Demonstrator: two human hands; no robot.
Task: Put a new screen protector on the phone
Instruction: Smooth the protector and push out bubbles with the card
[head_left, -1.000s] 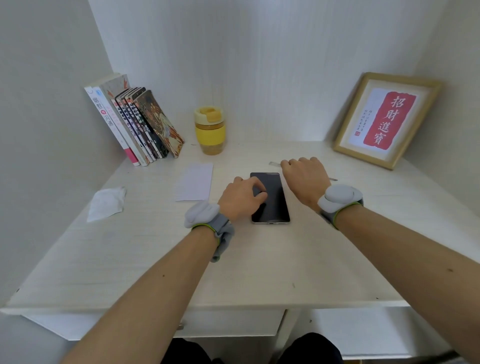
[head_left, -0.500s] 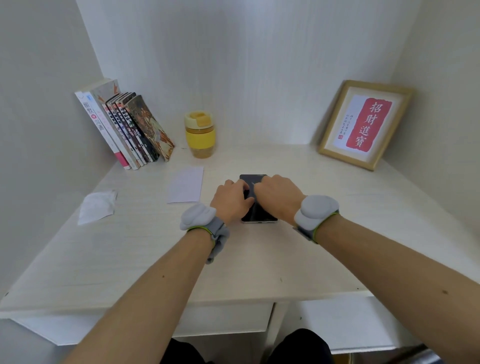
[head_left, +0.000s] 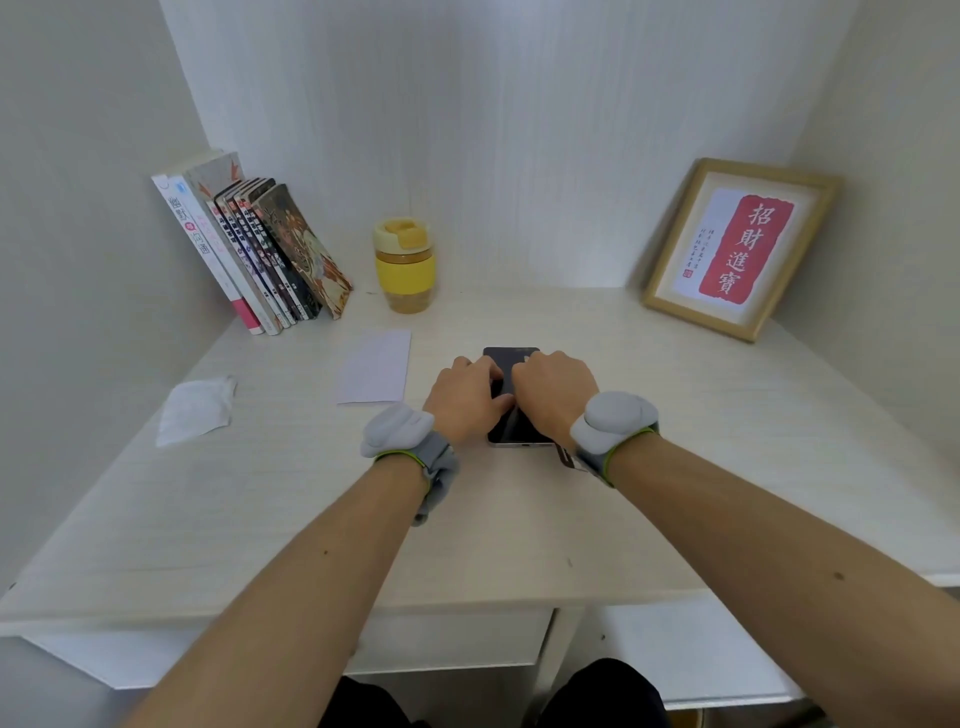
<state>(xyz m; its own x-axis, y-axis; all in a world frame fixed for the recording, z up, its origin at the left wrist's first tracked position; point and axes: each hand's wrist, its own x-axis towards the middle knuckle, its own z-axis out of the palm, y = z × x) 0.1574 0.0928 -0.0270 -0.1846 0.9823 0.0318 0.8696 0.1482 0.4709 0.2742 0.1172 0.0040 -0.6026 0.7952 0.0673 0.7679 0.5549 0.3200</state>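
Left grip: the left hand (head_left: 464, 400) lies over the left side of the flat black glass-fronted phone (head_left: 514, 423), fingers curled down on it; whether it clamps the edge or only presses, I cannot tell.
Right grip: the right hand (head_left: 555, 392) covers the right side, fingers bent down at the screen's far end; it may be pinching a thin clear protector, but none shows, so I cannot tell.
Phone position: flat on the pale wood-grain tabletop (head_left: 675, 441), mid-desk, its metal-rimmed near edge showing between both wrists.
Step, as I judge it: aligning or laying the film on the glass.
Doing it well: steady the body with one hand, match corners first, lower from one end, then press outward to chase bubbles.
Materials: screen glossy and rigid; it likely shows dust and prints easily.
Nearby: white rectangular paper sheet (head_left: 375, 366) just left; crumpled white wipe (head_left: 195, 410) further left.
Behind: yellow-banded lidded cup (head_left: 404, 265), leaning books (head_left: 249, 249), wooden-framed red print (head_left: 737, 249).
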